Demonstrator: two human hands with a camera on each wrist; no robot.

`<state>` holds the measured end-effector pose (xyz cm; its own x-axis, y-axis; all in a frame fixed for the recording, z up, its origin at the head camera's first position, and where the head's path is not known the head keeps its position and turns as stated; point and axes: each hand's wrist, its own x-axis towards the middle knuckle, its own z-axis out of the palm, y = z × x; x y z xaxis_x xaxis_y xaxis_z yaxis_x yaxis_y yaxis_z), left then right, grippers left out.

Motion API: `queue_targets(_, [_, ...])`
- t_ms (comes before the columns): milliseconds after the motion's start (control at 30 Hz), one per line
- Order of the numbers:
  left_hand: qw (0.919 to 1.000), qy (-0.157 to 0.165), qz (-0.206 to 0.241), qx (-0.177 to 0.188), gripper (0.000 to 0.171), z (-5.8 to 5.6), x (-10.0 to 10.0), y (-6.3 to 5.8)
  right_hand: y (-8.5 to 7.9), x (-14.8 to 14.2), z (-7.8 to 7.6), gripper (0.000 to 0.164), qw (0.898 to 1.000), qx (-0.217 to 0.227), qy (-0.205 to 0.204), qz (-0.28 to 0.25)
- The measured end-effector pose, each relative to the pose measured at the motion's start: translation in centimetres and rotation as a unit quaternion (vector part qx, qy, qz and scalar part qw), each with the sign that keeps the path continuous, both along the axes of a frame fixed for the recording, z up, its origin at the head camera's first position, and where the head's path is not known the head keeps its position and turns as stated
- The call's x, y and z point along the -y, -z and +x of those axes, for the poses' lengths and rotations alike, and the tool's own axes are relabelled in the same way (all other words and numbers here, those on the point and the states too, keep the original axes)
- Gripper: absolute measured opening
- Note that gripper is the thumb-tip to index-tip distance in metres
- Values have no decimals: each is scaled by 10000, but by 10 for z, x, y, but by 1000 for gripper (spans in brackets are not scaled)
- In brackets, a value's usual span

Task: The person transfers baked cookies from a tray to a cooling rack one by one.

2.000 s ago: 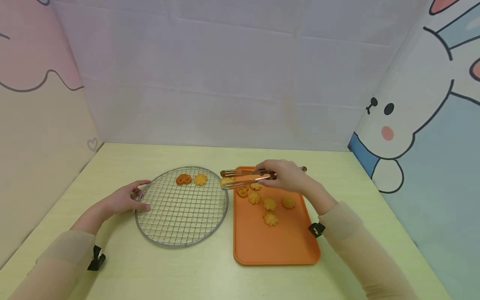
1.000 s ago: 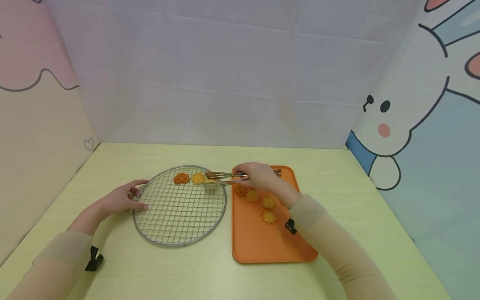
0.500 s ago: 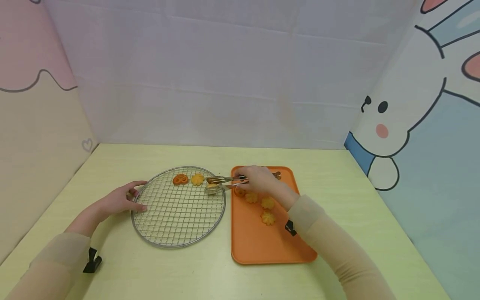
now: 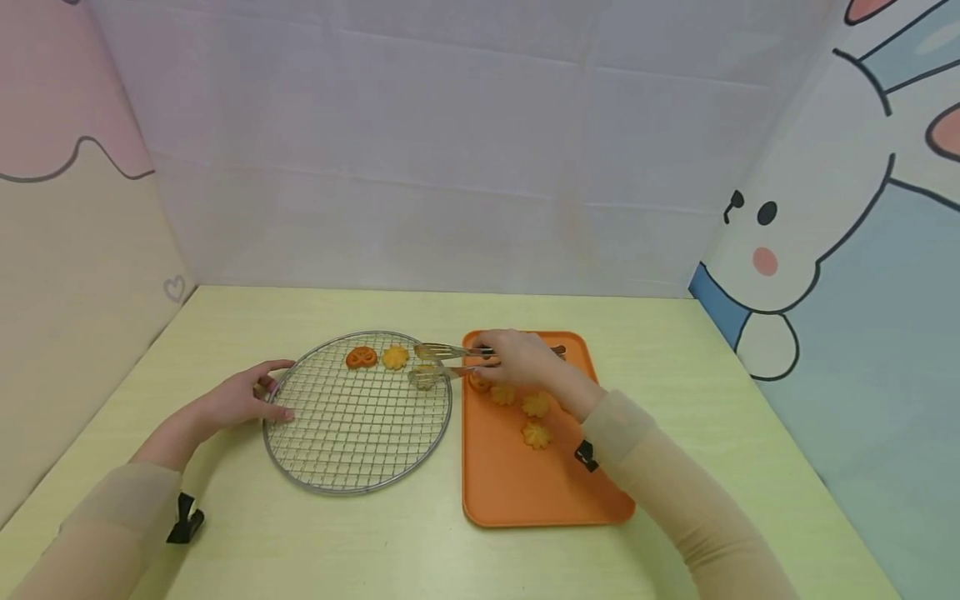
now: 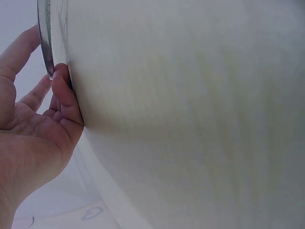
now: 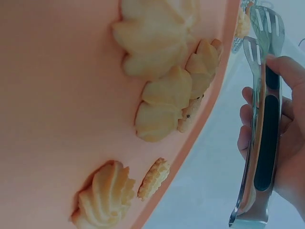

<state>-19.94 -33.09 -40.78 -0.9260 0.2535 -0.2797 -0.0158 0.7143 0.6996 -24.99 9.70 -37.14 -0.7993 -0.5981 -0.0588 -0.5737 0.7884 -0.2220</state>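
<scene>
Over on the bench (image 4: 337, 554), a rack (image 4: 352, 433) lies just left of the tray (image 4: 547, 492), cookies (image 4: 536, 436) on both.

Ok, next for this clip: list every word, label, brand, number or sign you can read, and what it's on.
None: no word, label, brand or number can be read in any current view.
The only marks are drawings: a small heart on the left wall and a cartoon animal on the right one.
I see no lettering on the tongs, wire rack or orange tray.
</scene>
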Motion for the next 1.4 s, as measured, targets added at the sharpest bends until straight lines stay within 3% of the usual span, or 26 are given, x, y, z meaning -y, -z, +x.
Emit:
queue_targets(933, [9999,-73,93,29,94,0,1,0,-53,-51,28,38,9936,-827,-10,-771])
queue_targets(1400, [9999,-97,97,39,95,-2,3,4,-59,-92,52,40,9887,-966,88,-1146])
